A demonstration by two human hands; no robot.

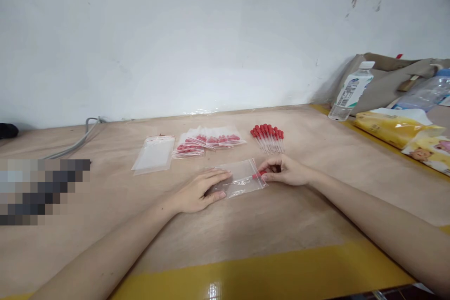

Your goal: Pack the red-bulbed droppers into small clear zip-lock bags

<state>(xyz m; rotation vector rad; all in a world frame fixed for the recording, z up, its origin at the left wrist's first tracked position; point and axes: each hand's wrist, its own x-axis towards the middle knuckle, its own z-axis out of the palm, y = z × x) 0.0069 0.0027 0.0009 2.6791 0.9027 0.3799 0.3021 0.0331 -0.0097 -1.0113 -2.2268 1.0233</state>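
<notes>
My left hand (pixel 206 189) lies with fingers stretched out on the left end of a clear zip bag (pixel 242 176), which is flat on the table. At the bag's right, open end, my right hand (pixel 285 170) pinches a dropper by its red bulb (pixel 258 175). The dropper's thin stem reaches into the bag, though the clear plastic makes it hard to see. Behind my right hand a fan of several red-bulbed droppers (pixel 267 136) lies with the stems towards me. Farther left is an overlapping row of bags with red-topped pieces inside (pixel 214 140).
A stack of flat bags (pixel 154 154) lies to the left. A grey cable (pixel 75 144) runs along the back left. At the right stand a plastic bottle (pixel 352 91) and a grey bag (pixel 379 84), beside yellow packs (pixel 393 126). Yellow tape (pixel 246 274) lines the front edge.
</notes>
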